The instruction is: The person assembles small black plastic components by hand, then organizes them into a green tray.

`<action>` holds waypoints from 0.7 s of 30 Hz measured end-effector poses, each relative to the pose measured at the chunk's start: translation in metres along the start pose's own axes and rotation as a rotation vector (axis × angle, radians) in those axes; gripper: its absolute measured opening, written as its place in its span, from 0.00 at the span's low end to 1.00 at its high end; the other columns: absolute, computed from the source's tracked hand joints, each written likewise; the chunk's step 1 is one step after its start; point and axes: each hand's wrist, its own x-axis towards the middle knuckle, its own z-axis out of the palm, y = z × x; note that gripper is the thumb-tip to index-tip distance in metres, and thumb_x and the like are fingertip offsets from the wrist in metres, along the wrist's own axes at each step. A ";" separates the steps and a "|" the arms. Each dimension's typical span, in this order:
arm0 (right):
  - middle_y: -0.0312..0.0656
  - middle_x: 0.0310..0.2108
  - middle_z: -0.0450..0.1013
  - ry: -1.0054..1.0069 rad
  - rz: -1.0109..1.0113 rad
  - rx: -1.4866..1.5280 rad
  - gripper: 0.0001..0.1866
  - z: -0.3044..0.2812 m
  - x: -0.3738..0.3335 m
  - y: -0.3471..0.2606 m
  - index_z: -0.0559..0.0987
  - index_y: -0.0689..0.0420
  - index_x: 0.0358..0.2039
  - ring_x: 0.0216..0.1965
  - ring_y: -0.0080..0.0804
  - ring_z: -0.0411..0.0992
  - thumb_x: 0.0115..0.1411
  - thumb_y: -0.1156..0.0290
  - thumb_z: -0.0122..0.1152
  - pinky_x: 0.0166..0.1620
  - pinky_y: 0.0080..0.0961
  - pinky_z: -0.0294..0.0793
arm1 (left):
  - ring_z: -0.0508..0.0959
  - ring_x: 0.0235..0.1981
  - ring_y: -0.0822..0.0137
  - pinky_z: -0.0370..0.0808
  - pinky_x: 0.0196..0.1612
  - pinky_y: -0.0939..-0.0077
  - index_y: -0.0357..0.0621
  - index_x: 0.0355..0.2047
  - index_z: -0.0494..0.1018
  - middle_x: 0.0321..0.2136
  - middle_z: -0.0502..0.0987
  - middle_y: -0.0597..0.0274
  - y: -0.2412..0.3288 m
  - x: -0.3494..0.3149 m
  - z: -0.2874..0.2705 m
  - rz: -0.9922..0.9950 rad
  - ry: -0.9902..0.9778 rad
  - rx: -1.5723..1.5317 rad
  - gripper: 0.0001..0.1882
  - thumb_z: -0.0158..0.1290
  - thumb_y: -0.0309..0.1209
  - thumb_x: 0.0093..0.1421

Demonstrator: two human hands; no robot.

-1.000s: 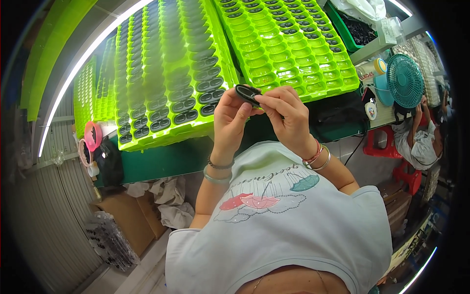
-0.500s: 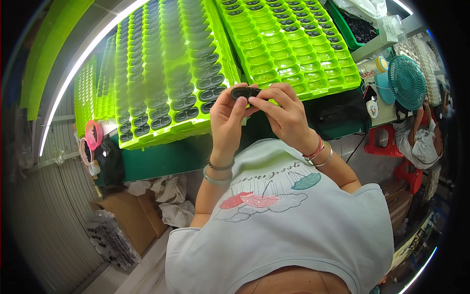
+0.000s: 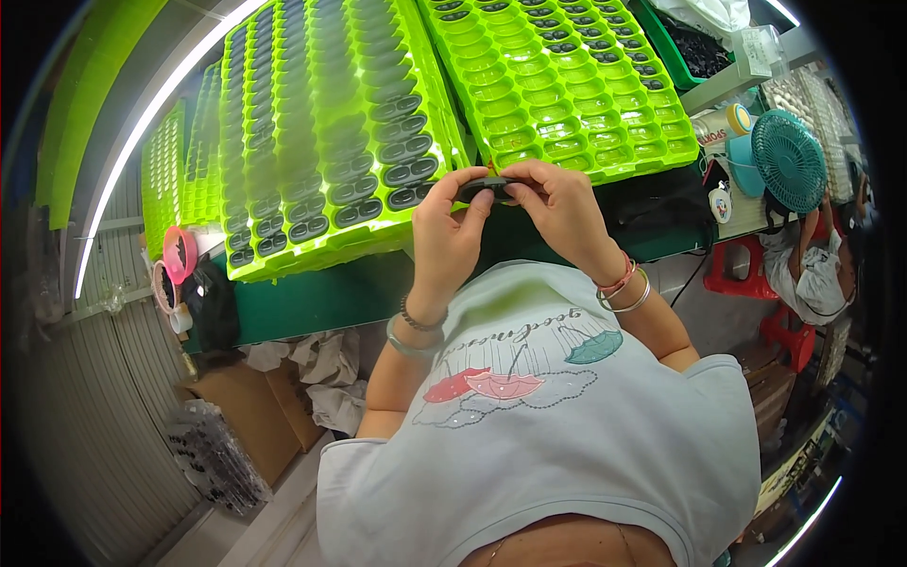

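Note:
A small black oval plastic piece [image 3: 488, 188] is held level between my two hands, just in front of the green trays. My left hand [image 3: 442, 231] pinches its left end between thumb and fingers. My right hand [image 3: 565, 219] grips the right end the same way, and the fingertips partly hide the piece. Behind my left hand lies a bright green moulded tray [image 3: 312, 253], its rows filled with similar dark oval pieces. Behind my right hand is a second green tray [image 3: 515, 142]; dark pieces sit in its far pockets, while many nearer pockets are bare.
Farther right stand a green bin [image 3: 652, 30] of small dark parts and a teal fan [image 3: 790, 161]. The dark green tabletop [image 3: 293, 312] ends close to my body. Red stools [image 3: 740, 274] and another person's arm [image 3: 806, 236] are at the right. A cardboard box [image 3: 231, 402] stands lower left.
My right fingers have shifted from over the piece to a pinch at its right end. The piece has tilted and moved slightly right, and both hands sit a little lower.

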 end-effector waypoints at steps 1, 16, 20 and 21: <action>0.48 0.29 0.74 0.000 0.002 0.000 0.08 -0.001 0.000 0.000 0.77 0.63 0.34 0.30 0.38 0.74 0.53 0.76 0.55 0.31 0.26 0.71 | 0.75 0.32 0.76 0.76 0.34 0.83 0.31 0.41 0.70 0.32 0.75 0.60 0.001 0.001 -0.003 -0.002 0.000 -0.001 0.11 0.49 0.21 0.57; 0.43 0.22 0.72 -0.107 -0.177 -0.255 0.07 -0.004 0.001 -0.003 0.77 0.63 0.33 0.18 0.28 0.71 0.53 0.77 0.55 0.23 0.21 0.69 | 0.74 0.21 0.78 0.71 0.24 0.88 0.32 0.34 0.74 0.22 0.76 0.63 0.004 0.004 -0.018 -0.212 -0.206 -0.028 0.07 0.54 0.21 0.54; 0.41 0.23 0.74 -0.239 -0.010 -0.010 0.08 -0.009 0.011 -0.008 0.77 0.65 0.34 0.22 0.24 0.73 0.54 0.75 0.56 0.24 0.20 0.71 | 0.74 0.21 0.79 0.73 0.24 0.87 0.32 0.34 0.74 0.23 0.77 0.63 0.011 0.006 -0.026 -0.224 -0.178 -0.077 0.08 0.54 0.23 0.53; 0.42 0.23 0.74 -0.296 0.111 0.163 0.10 -0.010 0.014 -0.010 0.76 0.65 0.35 0.24 0.26 0.74 0.54 0.73 0.57 0.25 0.22 0.72 | 0.74 0.22 0.78 0.73 0.25 0.87 0.32 0.35 0.74 0.24 0.77 0.62 0.011 0.009 -0.029 -0.245 -0.205 -0.145 0.09 0.54 0.24 0.54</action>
